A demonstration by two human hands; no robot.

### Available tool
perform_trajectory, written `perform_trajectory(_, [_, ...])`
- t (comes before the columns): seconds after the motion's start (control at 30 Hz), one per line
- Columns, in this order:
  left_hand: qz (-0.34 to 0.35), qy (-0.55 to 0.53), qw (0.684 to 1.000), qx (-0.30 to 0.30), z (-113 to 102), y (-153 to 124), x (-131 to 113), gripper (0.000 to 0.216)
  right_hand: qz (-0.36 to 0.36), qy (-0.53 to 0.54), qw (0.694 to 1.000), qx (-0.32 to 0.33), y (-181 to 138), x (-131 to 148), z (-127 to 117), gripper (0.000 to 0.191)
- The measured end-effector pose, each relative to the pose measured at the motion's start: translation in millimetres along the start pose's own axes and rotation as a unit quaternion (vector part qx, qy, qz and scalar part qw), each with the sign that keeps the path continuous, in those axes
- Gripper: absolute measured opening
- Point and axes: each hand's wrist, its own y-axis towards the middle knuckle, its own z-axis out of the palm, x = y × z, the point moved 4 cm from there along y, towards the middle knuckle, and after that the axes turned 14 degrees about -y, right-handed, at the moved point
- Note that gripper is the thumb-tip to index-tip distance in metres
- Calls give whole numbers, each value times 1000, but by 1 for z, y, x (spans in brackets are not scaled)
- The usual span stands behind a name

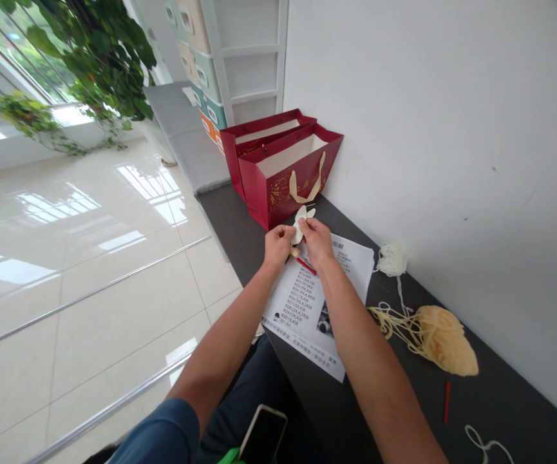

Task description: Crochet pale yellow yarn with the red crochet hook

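Observation:
Between both hands, above the printed sheet, is a small white petal-shaped piece (300,222) with several lobes; its material is too small to tell. My right hand (319,245) pinches it from the right with thumb and fingers. My left hand (277,247) is closed at its lower left edge, fingertips pressed together on it. Just below the fingers is a small tan bit (295,252), partly hidden. A thin red stick (306,265) lies under the hands on the printed paper (302,322), which shows row-by-row text and a small picture.
Two dark red gift bags (285,187) stand behind my hands. A white yarn ball (393,260) and a loose pale yellow yarn skein (445,341) lie right, near another red stick (447,403) and a white strand (488,444). A phone (263,433) rests on my lap.

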Motion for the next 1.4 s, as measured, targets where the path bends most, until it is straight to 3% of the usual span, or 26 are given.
perform_trajectory(0.17, [3, 63, 998, 3, 5, -3, 1, 25, 31, 16, 999, 4, 6, -3, 2, 43])
perform_trajectory(0.33, [-8, 161, 987, 26, 4, -9, -16, 38, 26, -5, 999, -46, 12, -5, -5, 39])
perform_trajectory(0.5, [8, 276, 959, 57, 6, -22, -43, 18, 0, -49, 993, -111, 21, -6, -17, 36])
perform_trajectory(0.53, [18, 306, 950, 54, 7, -25, -48, 15, -8, -57, 991, -123, 22, -6, -19, 35])
perform_trajectory(0.63, [56, 468, 881, 42, 10, -32, -57, 16, -35, -76, 984, -156, 23, -8, -23, 34])
perform_trajectory(0.7, [72, 505, 860, 30, 10, -34, -60, 17, -50, -87, 980, -171, 22, -9, -24, 33])
perform_trajectory(0.77, [102, 489, 866, 24, 12, -34, -62, 17, -58, -96, 978, -175, 22, -8, -24, 34])
perform_trajectory(0.87, [146, 395, 906, 44, 15, -26, -62, 18, -63, -106, 978, -167, 21, -6, -21, 36])
perform_trajectory(0.97, [95, 294, 948, 73, 14, -12, -51, 31, -63, -110, 979, -159, 21, -3, -16, 38])
perform_trajectory(1.07, [51, 288, 952, 90, 10, -5, -41, 32, -59, -104, 980, -158, 23, -2, -11, 39])
perform_trajectory(1.4, [38, 246, 966, 67, -1, 2, -26, 28, -25, -90, 988, -123, 25, -10, 0, 43])
